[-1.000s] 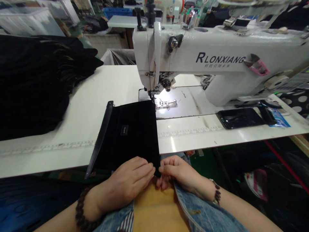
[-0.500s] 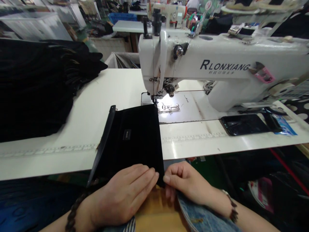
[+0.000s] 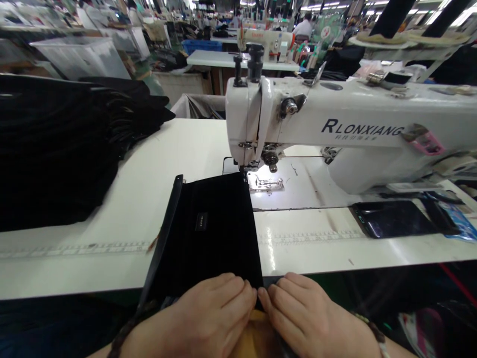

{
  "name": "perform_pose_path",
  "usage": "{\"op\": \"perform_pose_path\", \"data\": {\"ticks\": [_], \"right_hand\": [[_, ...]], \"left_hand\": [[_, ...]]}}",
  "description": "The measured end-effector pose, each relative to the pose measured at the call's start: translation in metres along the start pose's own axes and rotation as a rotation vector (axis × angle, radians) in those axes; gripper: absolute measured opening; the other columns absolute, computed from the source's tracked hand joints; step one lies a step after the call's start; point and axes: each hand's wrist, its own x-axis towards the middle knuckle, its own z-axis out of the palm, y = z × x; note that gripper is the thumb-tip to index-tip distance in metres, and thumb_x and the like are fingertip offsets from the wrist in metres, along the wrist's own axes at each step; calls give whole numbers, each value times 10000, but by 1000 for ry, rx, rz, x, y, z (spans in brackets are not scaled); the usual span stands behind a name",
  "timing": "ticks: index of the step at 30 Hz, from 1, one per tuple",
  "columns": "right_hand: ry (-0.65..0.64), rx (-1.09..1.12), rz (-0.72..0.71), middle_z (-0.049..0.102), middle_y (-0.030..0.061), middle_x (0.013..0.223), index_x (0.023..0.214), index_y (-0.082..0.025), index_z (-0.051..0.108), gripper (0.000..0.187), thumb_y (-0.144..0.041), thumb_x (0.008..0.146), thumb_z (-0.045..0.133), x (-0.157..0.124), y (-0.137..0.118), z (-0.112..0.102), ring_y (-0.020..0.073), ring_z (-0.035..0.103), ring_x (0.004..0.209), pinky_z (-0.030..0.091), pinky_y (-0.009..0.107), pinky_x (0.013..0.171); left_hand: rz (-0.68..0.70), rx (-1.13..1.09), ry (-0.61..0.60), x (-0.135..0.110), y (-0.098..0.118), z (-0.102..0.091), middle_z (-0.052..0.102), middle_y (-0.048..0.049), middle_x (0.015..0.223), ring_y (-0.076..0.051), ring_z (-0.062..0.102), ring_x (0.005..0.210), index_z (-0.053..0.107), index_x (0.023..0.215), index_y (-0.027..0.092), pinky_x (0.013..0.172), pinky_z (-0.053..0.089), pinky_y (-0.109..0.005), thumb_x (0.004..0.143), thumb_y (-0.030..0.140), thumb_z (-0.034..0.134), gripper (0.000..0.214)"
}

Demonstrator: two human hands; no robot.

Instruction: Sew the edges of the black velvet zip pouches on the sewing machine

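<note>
A black fabric panel [image 3: 223, 238] with a small dark label [image 3: 201, 222] lies on the sewing table. Its far right corner is at the presser foot of a white sewing machine [image 3: 244, 124], and a dark strip runs along its left side. The panel's near end hangs over the table's front edge. My left hand [image 3: 208, 315] is closed on that near edge, with the thumb hidden. Right beside it, my right hand [image 3: 305, 311] pinches the near right corner, its fingertips almost touching the left ones. What lies beneath the fingers is hidden.
A heap of black fabric pieces [image 3: 55, 154] covers the table's left side. On the right lie a phone [image 3: 395, 219] and a blue packet [image 3: 460, 219]. A ruler strip [image 3: 309, 237] runs along the front of the white table [image 3: 194, 144]. Pink-handled snips [image 3: 427, 141] sit on the machine arm.
My right hand has closed up from a looser pinch and moved in beside my left. Both hands sit lower in view, and the camera has tilted up. The panel stays at the presser foot.
</note>
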Motion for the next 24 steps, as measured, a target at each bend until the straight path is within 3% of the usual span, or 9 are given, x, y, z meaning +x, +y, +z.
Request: {"op": "perform_pose_path", "data": {"ticks": [4,11,16,20,24], "right_hand": [[-120,-13,45,535,57,653,826,-54,599,224,-38,829,376,1,9,12,162,437,562,356,310,503],[-219,28,90,511,49,658,770,-106,567,173,-42,789,408,19,30,15,173,417,586,338,312,531],[-331,45,93,539,56,694,830,-111,567,154,-55,749,449,33,52,16,173,431,598,346,307,549],[-392,68,96,528,33,669,755,-148,537,112,-77,782,455,43,71,20,157,421,567,320,299,531],[-399,60,104,508,8,628,713,-163,511,136,-72,794,452,53,89,24,139,396,523,272,289,497]], "left_hand": [[-23,-23,-119,2,-16,14,606,-72,825,-162,525,762,587,851,109,749,481,-303,875,90,377,212],[24,-38,-146,6,-46,28,583,-76,820,-171,521,784,572,820,114,724,489,-311,865,104,403,175],[15,-7,-61,11,-65,32,597,-74,824,-167,528,760,590,808,116,716,488,-303,873,96,369,231],[35,3,88,17,-83,30,616,-77,805,-163,546,733,611,801,81,704,491,-283,890,51,253,370],[77,35,185,19,-102,32,637,-75,800,-169,565,749,614,853,51,727,495,-280,891,44,272,345]]}}
